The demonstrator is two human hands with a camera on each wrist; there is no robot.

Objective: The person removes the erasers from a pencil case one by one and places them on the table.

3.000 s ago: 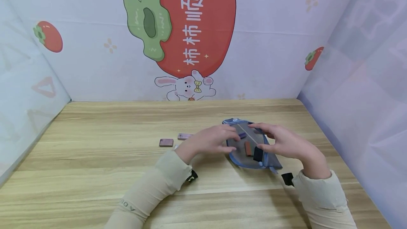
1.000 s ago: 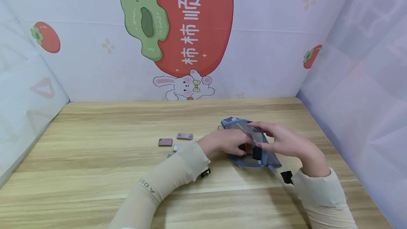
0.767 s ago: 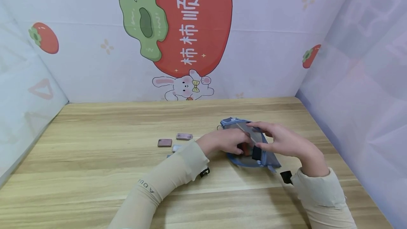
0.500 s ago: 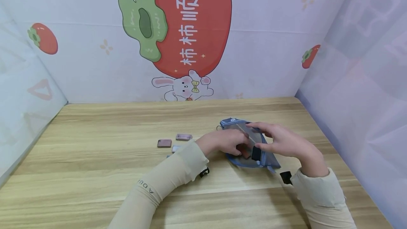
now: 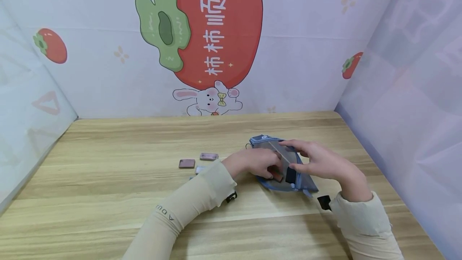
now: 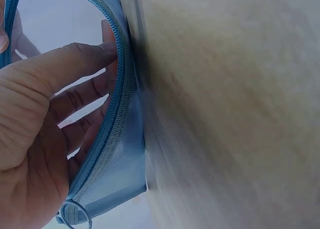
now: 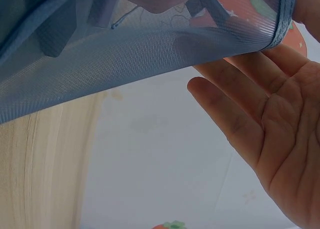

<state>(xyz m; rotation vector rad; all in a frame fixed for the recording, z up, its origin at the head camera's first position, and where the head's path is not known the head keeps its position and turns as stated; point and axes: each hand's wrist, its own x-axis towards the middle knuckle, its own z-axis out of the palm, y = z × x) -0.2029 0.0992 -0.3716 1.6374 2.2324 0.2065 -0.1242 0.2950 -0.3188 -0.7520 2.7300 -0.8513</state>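
A blue-edged mesh zip pouch (image 5: pixel 308 181) lies on the table with its mouth open. My left hand (image 5: pixel 257 163) reaches into it and pinches a reddish-brown rectangular block (image 5: pixel 277 176) between thumb and fingers. In the left wrist view, the thumb tip presses the block (image 6: pixel 106 31) just inside the blue zipper (image 6: pixel 120 64). My right hand (image 5: pixel 321 161) grips the pouch's far-right rim, holding the mouth apart. The right wrist view has its fingers (image 7: pixel 240 84) partly hidden behind the mesh. A black block (image 5: pixel 290 175) sits in the pouch beside the right thumb.
Left of the pouch lie small flat blocks: a dusty pink one (image 5: pixel 186 163), a mauve one (image 5: pixel 209 156) and a pale one (image 5: pixel 200 169), partly covered by the left sleeve. A printed cloth wall (image 5: pixel 303 71) stands behind the wooden table (image 5: pixel 108 196).
My left hand has moved right into the pouch and taken hold of the reddish-brown block, which has tilted and shifted slightly left. The right hand keeps its place on the rim.
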